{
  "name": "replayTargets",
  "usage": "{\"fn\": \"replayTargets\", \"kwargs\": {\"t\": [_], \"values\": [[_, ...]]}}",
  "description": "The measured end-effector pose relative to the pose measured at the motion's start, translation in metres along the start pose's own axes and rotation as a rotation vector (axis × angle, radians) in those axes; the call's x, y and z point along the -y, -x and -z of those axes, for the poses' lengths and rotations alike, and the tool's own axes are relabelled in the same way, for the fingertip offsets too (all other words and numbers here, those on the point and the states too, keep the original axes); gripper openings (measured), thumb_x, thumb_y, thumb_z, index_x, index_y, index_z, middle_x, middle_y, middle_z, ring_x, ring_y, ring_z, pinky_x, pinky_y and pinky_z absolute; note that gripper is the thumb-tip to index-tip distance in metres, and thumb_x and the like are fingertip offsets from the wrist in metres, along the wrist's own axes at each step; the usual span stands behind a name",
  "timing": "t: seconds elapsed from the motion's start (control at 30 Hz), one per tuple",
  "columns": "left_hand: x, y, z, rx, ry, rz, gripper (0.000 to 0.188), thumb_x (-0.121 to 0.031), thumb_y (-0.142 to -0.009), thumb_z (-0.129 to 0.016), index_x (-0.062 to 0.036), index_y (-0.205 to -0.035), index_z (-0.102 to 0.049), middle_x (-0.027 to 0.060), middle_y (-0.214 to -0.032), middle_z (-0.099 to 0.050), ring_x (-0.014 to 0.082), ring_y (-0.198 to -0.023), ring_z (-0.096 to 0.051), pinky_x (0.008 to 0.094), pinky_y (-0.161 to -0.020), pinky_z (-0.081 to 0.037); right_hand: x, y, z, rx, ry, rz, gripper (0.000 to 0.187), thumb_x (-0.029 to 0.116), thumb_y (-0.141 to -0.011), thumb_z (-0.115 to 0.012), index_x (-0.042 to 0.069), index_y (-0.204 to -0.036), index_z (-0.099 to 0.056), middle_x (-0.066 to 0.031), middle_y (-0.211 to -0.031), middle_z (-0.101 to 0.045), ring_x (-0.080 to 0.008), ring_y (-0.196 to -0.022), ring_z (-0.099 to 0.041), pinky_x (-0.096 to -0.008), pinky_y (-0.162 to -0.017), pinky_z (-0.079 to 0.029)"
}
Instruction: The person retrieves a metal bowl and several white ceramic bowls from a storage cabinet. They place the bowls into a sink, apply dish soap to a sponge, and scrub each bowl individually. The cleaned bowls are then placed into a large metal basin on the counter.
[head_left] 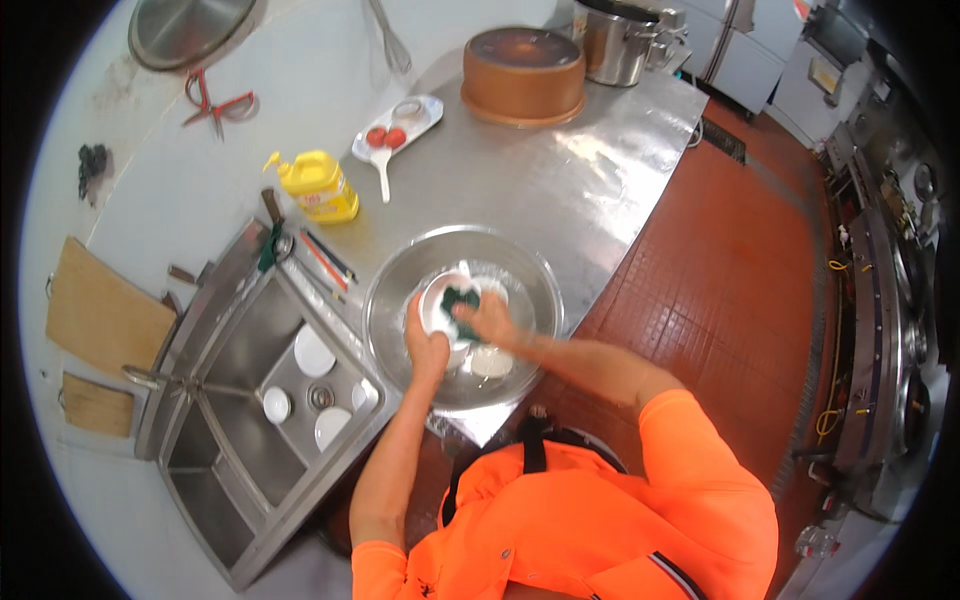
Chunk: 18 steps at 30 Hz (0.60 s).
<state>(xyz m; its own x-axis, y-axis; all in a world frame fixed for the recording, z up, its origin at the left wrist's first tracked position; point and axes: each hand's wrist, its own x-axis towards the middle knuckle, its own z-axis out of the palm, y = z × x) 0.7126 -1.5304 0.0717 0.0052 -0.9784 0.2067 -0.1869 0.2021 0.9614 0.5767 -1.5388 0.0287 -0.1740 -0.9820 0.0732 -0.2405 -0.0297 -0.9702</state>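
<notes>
Over a wide steel basin (380, 283) on the metal table, my left hand (428, 347) grips a white bowl (431, 302) by its near left side. My right hand (487, 320) presses a dark green scouring pad (457, 298) against the inside of that bowl. The right fingers are curled on the pad and slightly blurred. White suds and more white dishes (490, 362) lie in the basin below, partly covered by my hands and the bowl.
Left of the basin is a steel sink (260, 440) holding several white dishes (315, 352). A yellow jug (320, 190), a white-handled spoon (382, 175), a patterned tray (428, 112) and a large brown pot (523, 80) stand farther back. The table's right edge borders red floor tiles (690, 280).
</notes>
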Motion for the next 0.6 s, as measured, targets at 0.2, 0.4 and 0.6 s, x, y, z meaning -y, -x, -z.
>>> {"fn": "replayTargets", "kwargs": {"t": [0.2, 0.4, 0.6], "values": [[-0.035, -0.019, 0.028, 0.465, -0.234, 0.167, 0.068, 0.009, -0.061, -0.04, -0.0039, -0.126, -0.048, 0.0179, -0.113, -0.058, 0.0306, -0.109, -0.055, 0.0328, -0.096, -0.039, 0.05, -0.028, 0.034, 0.306, 0.553, 0.392, 0.04, 0.033, -0.075, -0.07, -0.004, -0.085, -0.06, -0.0245, -0.07, -0.062, -0.0368, -0.068, -0.063, -0.0444, -0.063, -0.049], [-0.014, 0.002, 0.003, -0.083, 0.13, 0.119, 0.068, 0.012, -0.062, -0.04, -0.0029, -0.128, -0.046, 0.0114, -0.113, -0.058, 0.0226, -0.107, -0.055, 0.0286, -0.093, -0.04, 0.048, 0.011, -0.001, 0.182, -0.299, -0.648, 0.038, 0.015, -0.065, -0.079, -0.009, -0.088, -0.061, -0.0142, -0.072, -0.062, -0.0207, -0.055, -0.058, -0.0352, -0.04, -0.041], [-0.014, 0.006, 0.018, 0.163, 0.178, 0.298, 0.066, 0.016, -0.06, -0.036, -0.0002, -0.122, -0.051, 0.0097, -0.111, -0.059, 0.0215, -0.108, -0.054, 0.0278, -0.094, -0.039, 0.019, -0.01, 0.02, 0.095, 0.587, 0.334, 0.058, 0.048, -0.063, -0.077, -0.001, -0.08, -0.053, -0.0227, -0.064, -0.059, -0.0394, -0.061, -0.06, -0.048, -0.06, -0.044]]}}
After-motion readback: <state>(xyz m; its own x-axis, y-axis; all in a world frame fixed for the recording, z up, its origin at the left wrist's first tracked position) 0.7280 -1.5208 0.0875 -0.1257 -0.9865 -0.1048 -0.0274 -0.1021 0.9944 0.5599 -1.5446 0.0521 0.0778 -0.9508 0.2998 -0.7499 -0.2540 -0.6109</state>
